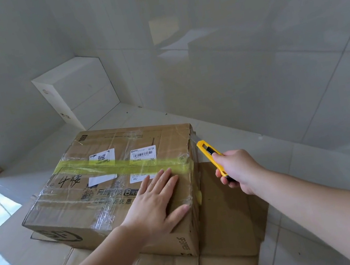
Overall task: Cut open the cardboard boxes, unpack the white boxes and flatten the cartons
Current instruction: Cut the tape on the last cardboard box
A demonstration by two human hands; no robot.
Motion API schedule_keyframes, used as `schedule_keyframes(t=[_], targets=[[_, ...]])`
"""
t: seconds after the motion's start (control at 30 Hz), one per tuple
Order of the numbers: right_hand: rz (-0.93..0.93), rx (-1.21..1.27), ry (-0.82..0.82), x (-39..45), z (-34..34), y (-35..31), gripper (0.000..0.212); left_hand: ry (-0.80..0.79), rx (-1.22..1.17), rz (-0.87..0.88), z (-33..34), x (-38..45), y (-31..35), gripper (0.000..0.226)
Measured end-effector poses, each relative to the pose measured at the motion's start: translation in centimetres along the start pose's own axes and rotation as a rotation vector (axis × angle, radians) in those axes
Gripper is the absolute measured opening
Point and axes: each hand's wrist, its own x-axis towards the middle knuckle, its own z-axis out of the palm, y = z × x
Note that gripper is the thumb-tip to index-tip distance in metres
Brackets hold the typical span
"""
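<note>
Cutter (211, 157) – gripped by right hand (237, 171), beside carton (114, 188) | left hand (157, 201) flat on top

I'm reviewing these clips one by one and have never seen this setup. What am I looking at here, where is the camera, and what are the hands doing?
There is no machine: a person works with bare hands, and the one picture comes from a wide-angle camera worn on the head, looking forward and down.

The left hand lies flat, fingers straight, on top of a taped cardboard box. The right hand grips a yellow utility knife, its tip at the box's right edge.

The box, bound with clear and yellow tape, rests on flattened cardboard spread over the tiled floor. Two stacked white boxes stand in the corner by the wall. Whether the blade is already cutting cannot be told.
</note>
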Motion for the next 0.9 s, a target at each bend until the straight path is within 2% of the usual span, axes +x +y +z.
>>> schedule_keyframes(t=[0.23,0.43,0.53,0.6,0.7,0.77,0.9], targets=[[0.028,-0.056,-0.165,-1.2,-1.2,0.9,0.016,0.076,-0.03,-0.043,0.1,-0.1,0.3,0.075],[0.051,-0.066,-0.204,-1.2,-1.6,1.5,0.022,0.055,-0.054,-0.034,0.1,0.2,0.5,0.07],[0.025,-0.111,-0.237,-1.3,-2.1,1.9,0.024,0.089,-0.087,-0.137,-0.3,0.5,1.4,0.074],[0.004,-0.134,-0.227,-1.1,-2.5,1.8,0.024,0.157,0.029,-0.204,-0.9,1.2,2.6,0.061],[-0.029,-0.151,-0.238,-1.3,-2.3,1.6,0.015,0.04,0.137,-0.229,-1.6,2.6,4.5,0.043],[-0.046,-0.161,-0.244,-1.5,-2.1,1.6,0.021,-0.033,0.147,-0.22,-1.7,3.2,5.1,0.04],[-0.056,-0.174,-0.254,-2.0,-2.0,1.6,0.019,-0.15,0.233,-0.114,-1.9,3.6,5.5,0.03]])
